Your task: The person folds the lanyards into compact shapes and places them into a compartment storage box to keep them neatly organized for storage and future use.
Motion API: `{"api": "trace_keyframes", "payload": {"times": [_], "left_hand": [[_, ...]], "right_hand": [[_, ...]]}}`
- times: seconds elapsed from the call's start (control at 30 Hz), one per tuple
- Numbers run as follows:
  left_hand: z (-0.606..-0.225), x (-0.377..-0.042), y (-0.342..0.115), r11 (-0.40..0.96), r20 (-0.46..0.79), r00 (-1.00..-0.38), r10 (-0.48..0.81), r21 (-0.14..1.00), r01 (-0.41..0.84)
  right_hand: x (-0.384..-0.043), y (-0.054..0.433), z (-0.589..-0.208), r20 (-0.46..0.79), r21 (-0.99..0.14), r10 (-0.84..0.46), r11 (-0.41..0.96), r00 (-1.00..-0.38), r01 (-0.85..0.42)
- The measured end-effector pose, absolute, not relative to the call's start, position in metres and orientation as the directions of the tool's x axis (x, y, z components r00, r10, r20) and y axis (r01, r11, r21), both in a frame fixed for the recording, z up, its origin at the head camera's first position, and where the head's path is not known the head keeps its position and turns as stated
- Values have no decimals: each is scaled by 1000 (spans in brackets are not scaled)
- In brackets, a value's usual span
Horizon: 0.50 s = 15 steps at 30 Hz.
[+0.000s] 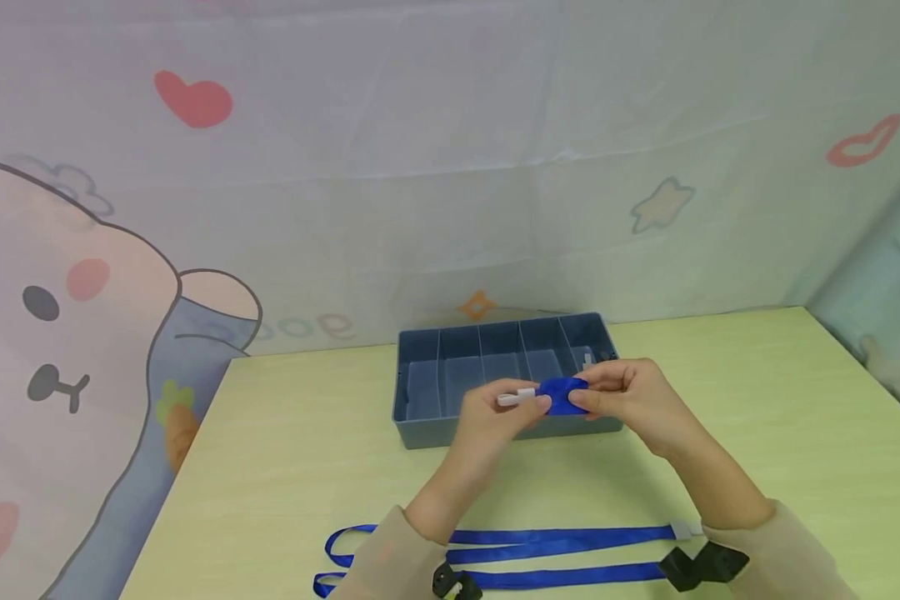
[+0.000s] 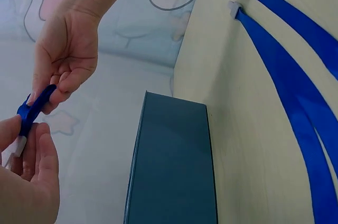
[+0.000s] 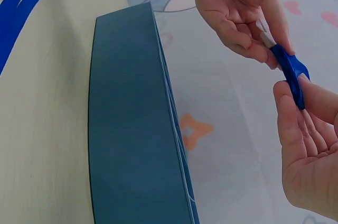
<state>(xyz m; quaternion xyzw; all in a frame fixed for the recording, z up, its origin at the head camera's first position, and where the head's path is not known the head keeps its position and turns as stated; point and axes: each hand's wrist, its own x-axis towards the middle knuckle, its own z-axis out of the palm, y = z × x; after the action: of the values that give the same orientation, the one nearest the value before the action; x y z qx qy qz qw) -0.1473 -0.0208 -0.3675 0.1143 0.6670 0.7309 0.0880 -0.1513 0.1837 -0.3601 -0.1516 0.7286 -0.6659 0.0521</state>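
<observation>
Over the front edge of a blue-grey divided tray [image 1: 427, 435], both hands hold a blue lanyard [image 1: 557, 392] folded into a short flat bundle. A white plastic clip [image 1: 516, 397] sticks out of its left end. My left hand [image 1: 492, 414] pinches the bundle at the clip end, thumb on the near face. My right hand [image 1: 641, 402] pinches the other end between thumb and fingers. In the left wrist view the folded band [image 2: 36, 110] spans between the two hands. From the right wrist, the bundle [image 3: 289, 71] shows edge-on, with the clip beside the left palm.
Two blue lanyards [image 1: 562, 577] lie stretched sideways along the table's near side, partly behind the left sleeve, with pale clips [image 1: 678, 530] at their right ends. A small white piece [image 1: 588, 361] shows in the tray's rightmost compartment. A printed curtain [image 1: 450, 208] hangs behind the table.
</observation>
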Motion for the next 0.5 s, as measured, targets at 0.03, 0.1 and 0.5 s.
{"api": "trace_keyframes", "payload": {"times": [0.03, 0.1, 0.5], "left_hand": [[-368, -148, -21, -83, 42, -957, 288, 996, 19], [-367, -149, -24, -55, 24, -954, 298, 998, 8], [-375, -156, -33, 31, -55, -938, 341, 998, -47]], "right_hand": [[-152, 184, -360, 126, -986, -293, 70, -948, -153], [-153, 183, -361, 122, -986, -298, 75, -947, -151], [-161, 177, -373, 62, -985, -326, 135, -943, -111]]}}
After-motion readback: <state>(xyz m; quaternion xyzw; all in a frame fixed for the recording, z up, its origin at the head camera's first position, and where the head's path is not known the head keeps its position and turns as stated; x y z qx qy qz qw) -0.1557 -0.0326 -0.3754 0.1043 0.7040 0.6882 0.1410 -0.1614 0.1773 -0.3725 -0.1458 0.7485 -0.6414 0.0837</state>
